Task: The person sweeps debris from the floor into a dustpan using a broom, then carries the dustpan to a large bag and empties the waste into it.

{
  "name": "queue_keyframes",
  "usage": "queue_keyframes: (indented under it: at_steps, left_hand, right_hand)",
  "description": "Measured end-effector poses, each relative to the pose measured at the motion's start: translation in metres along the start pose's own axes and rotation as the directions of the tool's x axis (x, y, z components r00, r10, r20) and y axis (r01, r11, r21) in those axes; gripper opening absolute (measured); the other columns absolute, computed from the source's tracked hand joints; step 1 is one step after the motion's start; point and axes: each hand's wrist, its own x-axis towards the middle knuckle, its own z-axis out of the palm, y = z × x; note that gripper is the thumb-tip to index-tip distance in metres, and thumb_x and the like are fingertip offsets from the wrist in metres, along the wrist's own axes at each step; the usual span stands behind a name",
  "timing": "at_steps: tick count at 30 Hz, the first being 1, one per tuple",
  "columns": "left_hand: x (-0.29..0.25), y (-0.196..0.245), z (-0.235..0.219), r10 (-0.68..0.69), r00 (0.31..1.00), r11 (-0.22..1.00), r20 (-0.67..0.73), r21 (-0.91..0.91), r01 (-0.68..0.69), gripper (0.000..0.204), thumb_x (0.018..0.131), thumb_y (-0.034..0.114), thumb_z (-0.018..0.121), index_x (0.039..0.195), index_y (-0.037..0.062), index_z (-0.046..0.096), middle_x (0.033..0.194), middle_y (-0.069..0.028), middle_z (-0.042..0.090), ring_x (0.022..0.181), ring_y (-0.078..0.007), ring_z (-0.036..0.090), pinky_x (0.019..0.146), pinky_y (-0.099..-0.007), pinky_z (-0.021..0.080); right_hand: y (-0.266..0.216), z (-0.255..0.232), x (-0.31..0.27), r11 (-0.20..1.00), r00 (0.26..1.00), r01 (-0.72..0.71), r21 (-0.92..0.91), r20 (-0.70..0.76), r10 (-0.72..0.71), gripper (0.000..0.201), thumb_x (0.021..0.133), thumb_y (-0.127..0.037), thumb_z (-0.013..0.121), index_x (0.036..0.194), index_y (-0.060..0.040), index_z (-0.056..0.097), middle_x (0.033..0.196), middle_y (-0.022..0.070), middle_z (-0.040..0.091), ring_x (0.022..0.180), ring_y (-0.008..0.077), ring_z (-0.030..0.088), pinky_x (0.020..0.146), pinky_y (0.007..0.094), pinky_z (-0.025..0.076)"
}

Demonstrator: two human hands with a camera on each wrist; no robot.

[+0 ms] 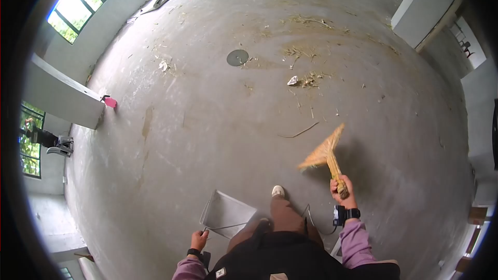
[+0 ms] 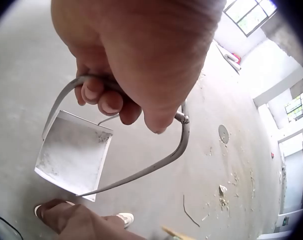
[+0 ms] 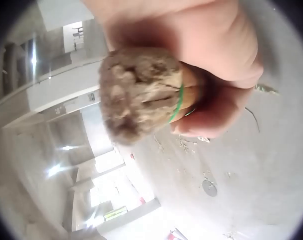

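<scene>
At the lower right of the head view, the right hand (image 1: 343,189) grips the handle of a straw broom (image 1: 327,151), its fanned head held over the floor. In the right wrist view the fingers (image 3: 216,112) wrap the handle (image 3: 141,95), whose rough butt end faces the camera. The left hand (image 1: 199,239) holds the wire handle of a metal dustpan (image 1: 228,211) left of the legs. The left wrist view shows curled fingers (image 2: 110,101) around the grey handle (image 2: 156,166), with the pan (image 2: 74,152) hanging below.
Straw and debris (image 1: 311,80) with a white scrap (image 1: 293,81) lie on the concrete floor ahead, near a round dark cover (image 1: 237,58). A long stalk (image 1: 306,130) lies nearer. A wall end (image 1: 78,98) juts in at left; a pillar (image 1: 423,5) stands back right.
</scene>
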Motion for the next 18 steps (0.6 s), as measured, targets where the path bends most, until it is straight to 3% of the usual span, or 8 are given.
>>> queue_keyframes:
  at_steps: [2,3,7,10,13,15,16,18]
  left_hand:
    - [-0.015,-0.011,0.003,-0.085,0.996,0.995,-0.014,-0.058,0.084,0.040,0.077,0.034,0.059,0.068,-0.0047,0.062,0.057,-0.0168,0.058,0.053,-0.0238,0.057,0.054,-0.0358,0.043]
    - [0.125,0.056,-0.003,0.022,0.980,0.983,-0.196,-0.172,-0.057,0.039,0.077,0.033,0.059,0.067,-0.0049,0.062,0.056,-0.0162,0.058,0.052,-0.0229,0.056,0.053,-0.0355,0.043]
    - [0.035,0.017,0.029,-0.169,0.981,0.943,-0.090,-0.303,0.134,0.038,0.078,0.030,0.059,0.064,-0.0051,0.060,0.053,-0.0103,0.056,0.050,-0.0161,0.053,0.050,-0.0323,0.041]
    - [0.033,0.017,0.026,-0.266,0.962,0.872,-0.064,-0.442,0.212,0.036,0.080,0.028,0.058,0.063,-0.0041,0.059,0.053,-0.0053,0.054,0.050,-0.0123,0.050,0.047,-0.0295,0.039]
    - [0.047,0.019,0.026,-0.326,0.945,0.768,0.000,-0.584,0.265,0.034,0.080,0.025,0.058,0.061,-0.0016,0.057,0.054,-0.0033,0.053,0.048,-0.0117,0.049,0.045,-0.0280,0.039]
    - [0.057,0.027,0.022,-0.337,0.941,0.755,0.026,-0.590,0.287,0.033,0.081,0.025,0.057,0.061,-0.0009,0.057,0.055,-0.0033,0.054,0.048,-0.0117,0.050,0.044,-0.0276,0.039]
    - [0.065,0.031,0.018,-0.342,0.939,0.745,0.036,-0.599,0.295,0.032,0.081,0.025,0.057,0.061,-0.0005,0.057,0.056,-0.0033,0.054,0.048,-0.0118,0.050,0.044,-0.0273,0.039]
    - [0.085,0.037,0.013,-0.333,0.940,0.746,0.073,-0.589,0.310,0.032,0.083,0.025,0.055,0.065,-0.0011,0.055,0.054,-0.0041,0.051,0.046,-0.0130,0.049,0.044,-0.0274,0.040]
  right_hand:
    - [0.007,-0.006,-0.009,0.996,0.992,0.052,-0.077,-0.111,-0.061,0.021,0.078,-0.013,0.059,0.089,-0.0031,0.044,0.068,0.0054,0.049,0.058,0.0130,0.052,0.049,0.0243,0.047]
    - [-0.037,0.101,0.094,0.979,0.988,0.151,-0.140,0.055,-0.145,0.016,0.079,-0.011,0.058,0.085,-0.0042,0.045,0.067,0.0051,0.049,0.058,0.0130,0.052,0.048,0.0248,0.046]
    - [-0.022,0.068,0.056,0.991,0.987,0.112,-0.078,-0.104,-0.120,0.019,0.075,-0.005,0.060,0.088,-0.0032,0.045,0.071,0.0057,0.052,0.060,0.0155,0.054,0.054,0.0255,0.048]
    - [-0.021,0.041,0.138,0.879,0.963,0.251,-0.405,0.197,-0.185,0.027,0.071,0.005,0.061,0.092,-0.0028,0.045,0.073,0.0056,0.054,0.065,0.0143,0.055,0.059,0.0251,0.048]
    - [0.017,0.115,0.139,-0.090,0.666,0.690,-0.718,0.679,-0.310,0.015,0.075,-0.005,0.062,0.077,-0.0050,0.047,0.065,0.0043,0.050,0.058,0.0165,0.053,0.055,0.0270,0.048]
    - [0.036,0.162,0.160,0.152,0.694,0.714,-0.684,0.660,-0.288,0.014,0.075,-0.005,0.061,0.076,-0.0057,0.047,0.063,0.0037,0.051,0.058,0.0172,0.053,0.054,0.0288,0.049]
    - [0.036,0.183,0.186,0.737,0.921,0.375,-0.562,0.313,-0.229,0.014,0.075,-0.005,0.061,0.077,-0.0056,0.047,0.064,0.0037,0.050,0.058,0.0174,0.053,0.053,0.0294,0.048]
    - [0.039,0.226,0.221,0.993,0.997,-0.063,-0.102,0.037,0.067,0.014,0.075,-0.006,0.060,0.075,-0.0052,0.046,0.067,0.0045,0.050,0.059,0.0180,0.053,0.051,0.0293,0.048]
